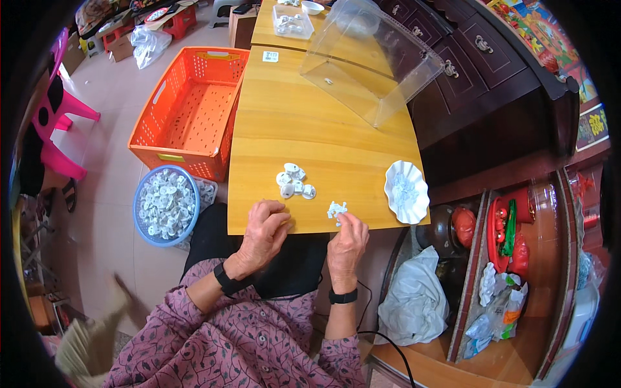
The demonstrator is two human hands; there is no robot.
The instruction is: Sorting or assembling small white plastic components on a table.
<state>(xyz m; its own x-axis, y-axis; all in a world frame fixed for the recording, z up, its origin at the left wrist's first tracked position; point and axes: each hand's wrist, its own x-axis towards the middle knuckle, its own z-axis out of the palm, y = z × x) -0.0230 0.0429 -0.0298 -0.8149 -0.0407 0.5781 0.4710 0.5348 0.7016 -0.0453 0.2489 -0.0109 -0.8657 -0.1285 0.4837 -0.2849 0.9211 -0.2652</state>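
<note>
– Tiled floor (103, 152), yellow wooden bench (330, 129); head view. Containers?

– Blue basket (137, 210) left of the bench, heaped with white pieces (167, 202). Orange crate (204, 119) beyond it. On the bench, right side: scalloped dish (415, 213) with pale blue bits (405, 187). Far end: clear box (279, 33), more white pieces inside.

– And the hands?

– Left hand (262, 229) at the near edge, just beside a cluster of round white pieces (295, 181); fingers curled toward the thumb, any grip not tellable. Right hand (348, 249): thumb and forefinger close together at a pile of small pale parts (336, 210). Cannot tell if one is pinched.

– Hard to read?

– Transparent bin (414, 71): exact lie unclear. Small bowl (312, 8) near the top edge: contents too small. White bag (414, 301), lower right: contents hidden. Khaki trouser leg (84, 349), lower left: blurred, cut off.
</note>
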